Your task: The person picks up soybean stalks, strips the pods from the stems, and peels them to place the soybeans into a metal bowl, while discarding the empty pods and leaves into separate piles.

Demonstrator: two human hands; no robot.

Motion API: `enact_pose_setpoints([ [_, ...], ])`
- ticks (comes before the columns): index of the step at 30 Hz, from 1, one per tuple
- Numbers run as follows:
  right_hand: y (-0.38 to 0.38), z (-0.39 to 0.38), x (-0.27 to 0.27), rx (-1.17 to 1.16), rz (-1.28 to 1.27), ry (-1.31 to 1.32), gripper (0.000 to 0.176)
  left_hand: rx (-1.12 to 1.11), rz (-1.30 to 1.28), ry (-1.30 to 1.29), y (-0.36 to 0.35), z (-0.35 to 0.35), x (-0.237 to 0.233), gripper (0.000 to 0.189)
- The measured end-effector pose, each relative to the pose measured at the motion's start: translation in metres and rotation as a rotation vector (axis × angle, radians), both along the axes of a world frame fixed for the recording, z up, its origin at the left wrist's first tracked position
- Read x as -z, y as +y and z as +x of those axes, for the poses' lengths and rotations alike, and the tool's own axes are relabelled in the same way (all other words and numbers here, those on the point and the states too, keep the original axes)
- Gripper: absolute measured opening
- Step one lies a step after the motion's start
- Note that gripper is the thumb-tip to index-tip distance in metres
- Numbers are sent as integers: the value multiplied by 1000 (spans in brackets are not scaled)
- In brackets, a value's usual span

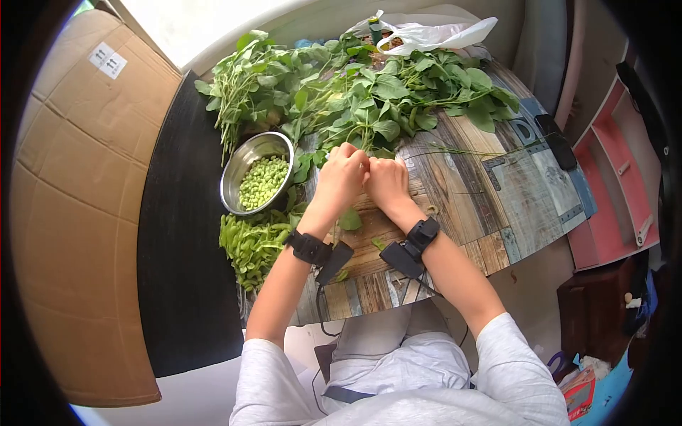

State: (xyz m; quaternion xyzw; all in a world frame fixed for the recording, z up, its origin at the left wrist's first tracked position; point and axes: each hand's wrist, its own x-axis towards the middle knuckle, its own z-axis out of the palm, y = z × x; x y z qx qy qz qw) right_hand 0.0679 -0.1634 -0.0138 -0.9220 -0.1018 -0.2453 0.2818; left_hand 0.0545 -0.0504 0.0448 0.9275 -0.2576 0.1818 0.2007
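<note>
My left hand (pixel 342 175) and my right hand (pixel 388 182) meet at the near edge of a pile of leafy bean plants (pixel 383 92). Both have their fingers curled in and closed, fingertips almost touching. Whatever is between them is hidden behind the knuckles. Left of my left hand stands a steel bowl (pixel 226 186) partly filled with shelled green beans (pixel 263 183). In front of the bowl lies a heap of green pods (pixel 252 248). A thin green stem (pixel 462 150) stretches across the table to the right of my right hand.
The wood-patterned table (pixel 455 206) has a black left section (pixel 181 248). A black phone-like object (pixel 556 142) lies at its right edge. A white plastic bag (pixel 440 35) is at the back. A large cardboard box (pixel 78 213) stands left, a pink shelf unit (pixel 618 163) right.
</note>
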Motion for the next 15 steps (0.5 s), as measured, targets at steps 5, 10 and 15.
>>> enact_pose_setpoints([
  [5, -8, 0, -2, -25, 74, -189, 13, -19, 28, 3, 7, 11, 16, 26],
  [10, -14, -2, -5, -54, 63, -98, 11, -13, -21, 20, 5, 9, 13, 25],
  [15, -19, 1, -4, -71, 35, -138, 10, 86, 21, -75, 8, 19, 15, 20],
])
